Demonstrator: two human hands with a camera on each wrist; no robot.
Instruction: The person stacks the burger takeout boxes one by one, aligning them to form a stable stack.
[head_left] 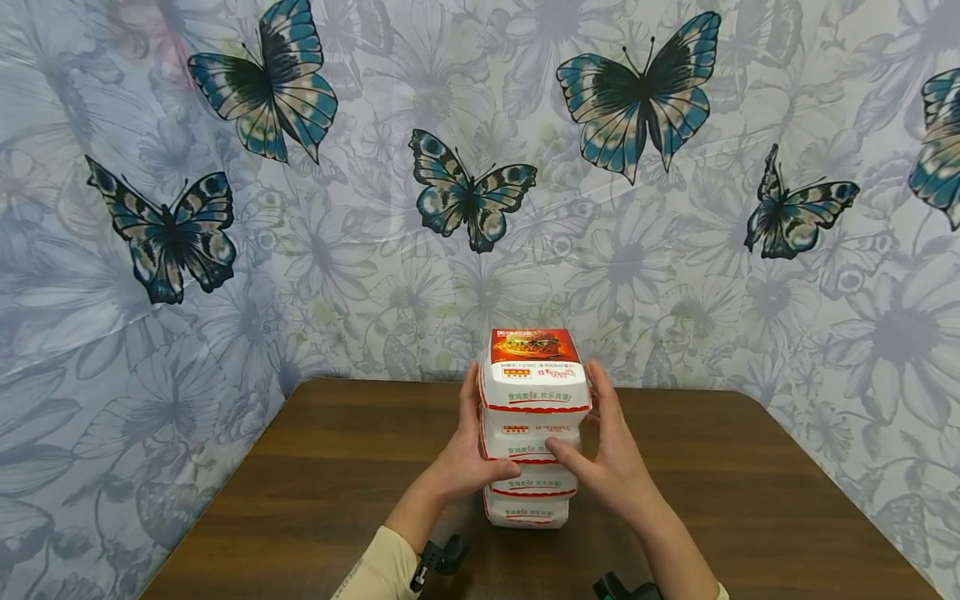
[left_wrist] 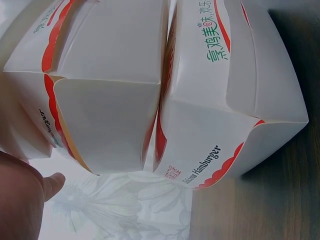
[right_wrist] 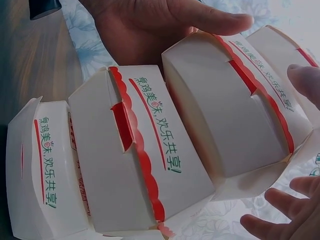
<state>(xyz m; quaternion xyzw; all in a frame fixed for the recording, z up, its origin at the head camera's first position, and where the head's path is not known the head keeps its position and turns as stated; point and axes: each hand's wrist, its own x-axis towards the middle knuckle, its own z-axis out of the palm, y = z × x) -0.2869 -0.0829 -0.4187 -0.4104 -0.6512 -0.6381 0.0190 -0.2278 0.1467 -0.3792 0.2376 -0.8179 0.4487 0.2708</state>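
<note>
Several white hamburger boxes stand in one upright stack in the middle of the head view, each edged with a red wavy line. The top box [head_left: 536,392] has a burger picture on its lid; the lowest box [head_left: 527,513] rests on the table. My left hand [head_left: 463,457] lies along the stack's left side, fingers extended upward and thumb across the front. On the opposite side is my right hand [head_left: 621,471], fingers pointing up, thumb over the front. Spread right fingers [right_wrist: 280,220] show beside the boxes in the right wrist view. Both hands' far fingers are partly hidden.
The brown wooden table [head_left: 337,483] extends on both sides of the stack. Behind it hangs a pale floral cloth [head_left: 360,275] with teal butterflies. Black wrist-worn devices [head_left: 442,557] sit at both wrists, low over the table's near part.
</note>
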